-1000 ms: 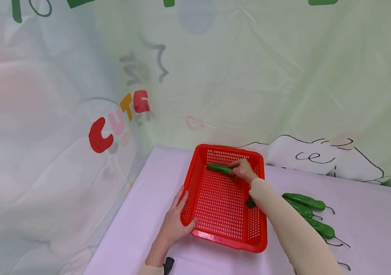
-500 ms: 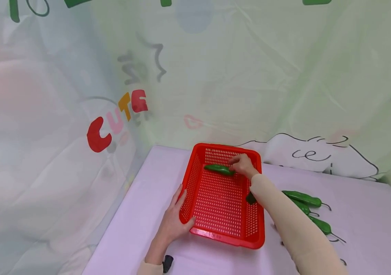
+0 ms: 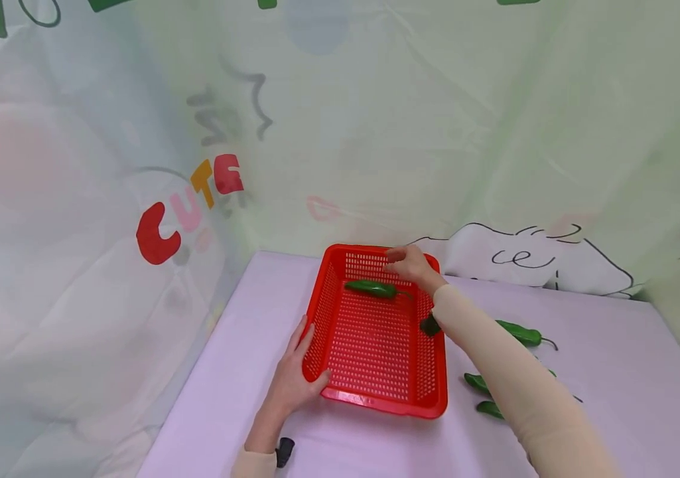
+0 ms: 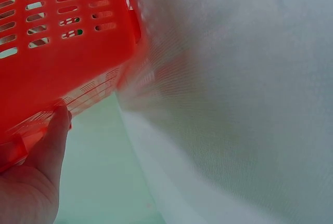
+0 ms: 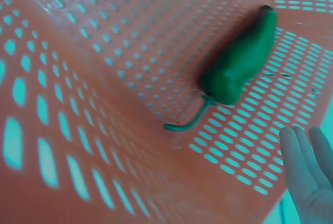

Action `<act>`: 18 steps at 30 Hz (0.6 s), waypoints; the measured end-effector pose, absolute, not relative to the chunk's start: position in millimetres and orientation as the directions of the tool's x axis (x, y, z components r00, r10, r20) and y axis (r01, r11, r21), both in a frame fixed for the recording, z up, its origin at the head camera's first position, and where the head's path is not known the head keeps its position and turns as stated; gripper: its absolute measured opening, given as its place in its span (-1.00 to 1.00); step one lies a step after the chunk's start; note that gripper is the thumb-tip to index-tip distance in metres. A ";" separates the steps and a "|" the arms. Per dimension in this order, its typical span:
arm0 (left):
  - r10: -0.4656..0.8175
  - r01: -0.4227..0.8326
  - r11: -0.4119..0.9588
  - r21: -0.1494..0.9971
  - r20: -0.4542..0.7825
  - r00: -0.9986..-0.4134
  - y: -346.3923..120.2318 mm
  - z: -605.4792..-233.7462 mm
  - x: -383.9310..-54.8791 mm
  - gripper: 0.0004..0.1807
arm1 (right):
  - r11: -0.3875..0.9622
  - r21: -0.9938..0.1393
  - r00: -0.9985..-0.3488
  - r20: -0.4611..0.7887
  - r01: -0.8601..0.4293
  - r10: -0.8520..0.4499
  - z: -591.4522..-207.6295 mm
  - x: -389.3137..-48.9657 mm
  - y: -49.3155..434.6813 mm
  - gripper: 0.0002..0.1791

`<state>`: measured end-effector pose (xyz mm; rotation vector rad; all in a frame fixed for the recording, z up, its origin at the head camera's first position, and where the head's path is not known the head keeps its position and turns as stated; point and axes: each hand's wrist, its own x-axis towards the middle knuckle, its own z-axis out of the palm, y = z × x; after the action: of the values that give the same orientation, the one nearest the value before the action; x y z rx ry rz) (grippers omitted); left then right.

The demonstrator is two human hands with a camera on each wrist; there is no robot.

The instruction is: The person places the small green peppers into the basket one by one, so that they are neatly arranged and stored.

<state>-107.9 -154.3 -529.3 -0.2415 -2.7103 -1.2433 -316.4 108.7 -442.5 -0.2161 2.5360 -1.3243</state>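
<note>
A red perforated plastic basket (image 3: 369, 397) rests on the table, its long sides running away from me. My left hand (image 3: 292, 380) grips its near left corner, fingers along the left side and thumb at the front rim, as the left wrist view also shows. Inside, against the far wall, lies one green pepper (image 3: 372, 288), its curved stem to the right. My right hand (image 3: 412, 265) hovers over the far right part of the basket, holding nothing. In the right wrist view the right fingers (image 5: 302, 156) are extended, apart from the pepper (image 5: 242, 60).
Several more green peppers (image 3: 521, 333) lie on the pale table to the right of the basket, partly hidden under my right sleeve (image 3: 507, 372). A printed fabric backdrop (image 3: 375, 133) hangs behind the table and on the left.
My right hand has let go of the pepper and lifted back and up from it. The pepper stays at the basket's far end. My left hand keeps its grip; the head view has shifted slightly.
</note>
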 end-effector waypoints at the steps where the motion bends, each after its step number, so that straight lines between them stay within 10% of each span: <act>1: 0.085 0.210 0.641 0.739 0.203 -0.975 -154.2 -528.8 -107.9 0.04 | 0.566 -0.825 -0.951 -0.169 -0.007 -0.258 -438.9 -316.2 109.0 -0.46; 18: 0.089 0.252 0.641 0.725 0.256 -0.963 -152.6 -531.6 -106.6 0.00 | 0.546 -0.836 -0.949 -0.122 -0.061 -0.292 -399.5 -301.2 136.8 -0.37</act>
<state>-106.6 -152.6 -531.6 -0.2805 -2.6644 -1.2209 -301.2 136.8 -399.5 -0.2958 2.5371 -1.3572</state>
